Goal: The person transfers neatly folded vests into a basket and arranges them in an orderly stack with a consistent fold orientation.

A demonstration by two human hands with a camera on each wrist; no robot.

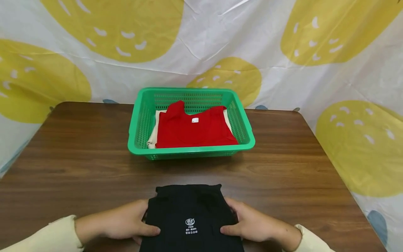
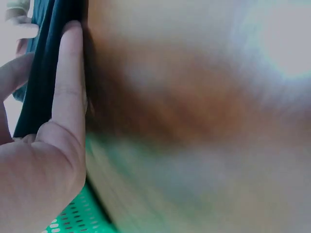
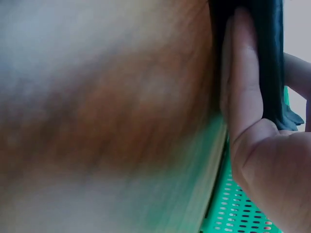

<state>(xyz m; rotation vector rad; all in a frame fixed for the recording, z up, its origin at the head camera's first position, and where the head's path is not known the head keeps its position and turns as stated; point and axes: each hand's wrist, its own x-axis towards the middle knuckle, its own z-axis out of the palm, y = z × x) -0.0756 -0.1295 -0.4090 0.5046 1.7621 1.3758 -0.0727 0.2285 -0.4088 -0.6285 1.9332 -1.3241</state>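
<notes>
A folded black shirt (image 1: 189, 206) with a small white printed label lies across both hands at the front of the head view. My left hand (image 1: 126, 220) grips its left side, thumb on top and fingers underneath. On the opposite side my right hand (image 1: 252, 220) holds it the same way. In the left wrist view the dark cloth (image 2: 46, 68) sits between the thumb and the fingers (image 2: 70, 82). The right wrist view likewise has the cloth (image 3: 271, 63) between thumb and fingers (image 3: 245, 73).
Beyond the shirt, a green plastic basket (image 1: 192, 151) stands on the brown wooden table (image 1: 78, 154). Inside it a folded red shirt (image 1: 195, 131) lies on top of a cream garment (image 1: 153, 136). A white cloth with yellow fruit prints (image 1: 204, 42) hangs behind the table.
</notes>
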